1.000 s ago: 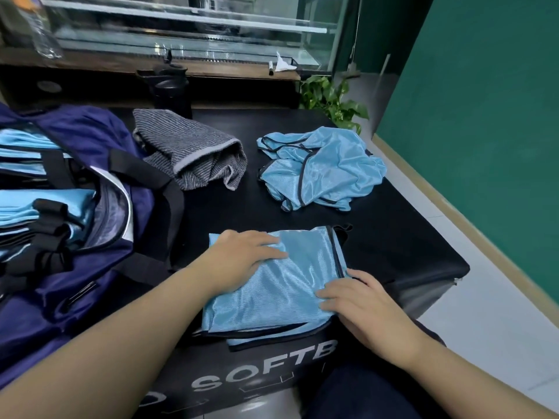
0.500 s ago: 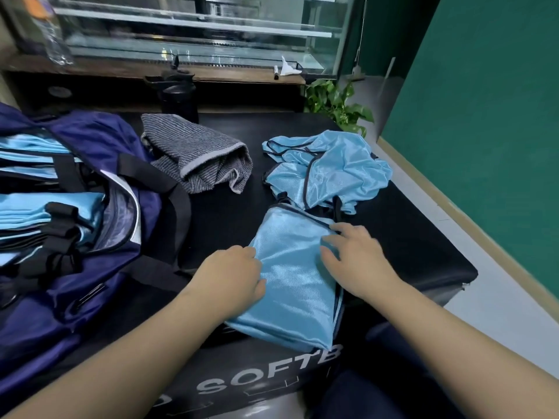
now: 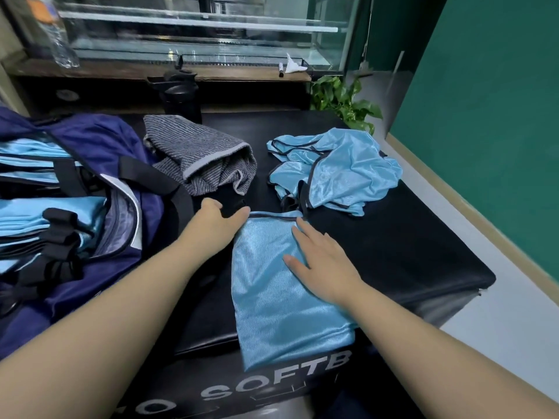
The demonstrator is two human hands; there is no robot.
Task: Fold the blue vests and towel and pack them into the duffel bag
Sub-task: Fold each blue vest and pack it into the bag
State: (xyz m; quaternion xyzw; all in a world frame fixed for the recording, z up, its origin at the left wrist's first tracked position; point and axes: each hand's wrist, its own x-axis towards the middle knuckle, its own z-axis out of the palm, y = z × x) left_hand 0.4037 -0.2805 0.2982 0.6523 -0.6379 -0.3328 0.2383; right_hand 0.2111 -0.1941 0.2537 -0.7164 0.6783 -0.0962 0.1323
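Head view: duffel bag (image 3: 90, 152) cropped left

Green wall (image 3: 490, 140), pale floor (image 3: 496, 337), perhaps a glass display case (image 3: 196, 28) behind.

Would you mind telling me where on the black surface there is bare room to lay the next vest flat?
The widest bare patch lies right of the folded vest and right hand, nearer than the crumpled vest, out to the black surface's right edge. The left is crowded: duffel bag, towel, left hand.
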